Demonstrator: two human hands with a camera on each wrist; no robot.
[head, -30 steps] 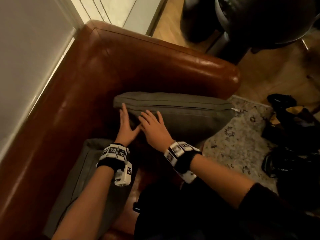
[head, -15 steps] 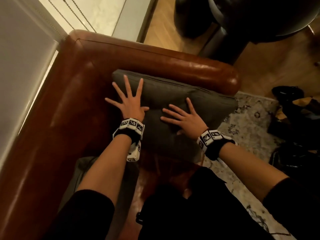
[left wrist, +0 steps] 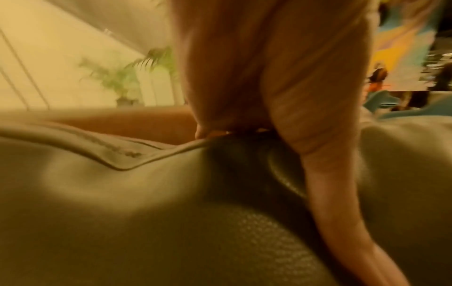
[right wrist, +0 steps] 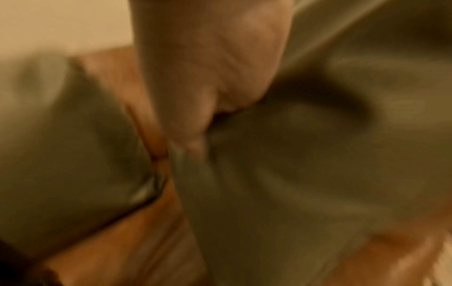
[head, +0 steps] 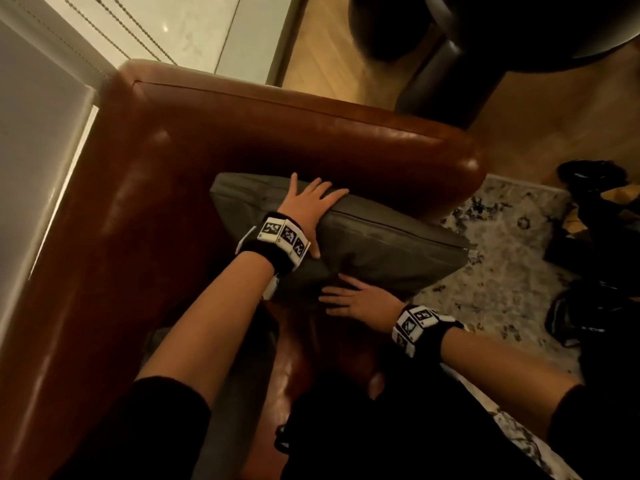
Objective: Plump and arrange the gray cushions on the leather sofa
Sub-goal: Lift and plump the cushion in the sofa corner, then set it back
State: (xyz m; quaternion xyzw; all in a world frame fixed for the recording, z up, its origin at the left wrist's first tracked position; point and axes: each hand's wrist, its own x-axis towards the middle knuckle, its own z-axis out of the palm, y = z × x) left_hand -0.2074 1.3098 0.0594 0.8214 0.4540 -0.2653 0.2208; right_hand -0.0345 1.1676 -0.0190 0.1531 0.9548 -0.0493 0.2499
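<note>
Left hand (head: 304,213) grips the square gray fabric cushion (head: 381,251) on top; below, flat right hand (head: 360,301) pushes. Too hard, it may tumble off.

Brown leather sofa (head: 311,133), gray cushion (head: 381,251) standing by armrest, second cushion (head: 235,427) on seat

- The gray cushion (head: 381,251) stands against the far armrest (head: 311,133) and blocks your far side.
- At left, the sofa backrest (head: 104,237) closes the way.
- Near you, a strip of bare seat (head: 308,344) is open; at right, the rug (head: 502,289).
</note>
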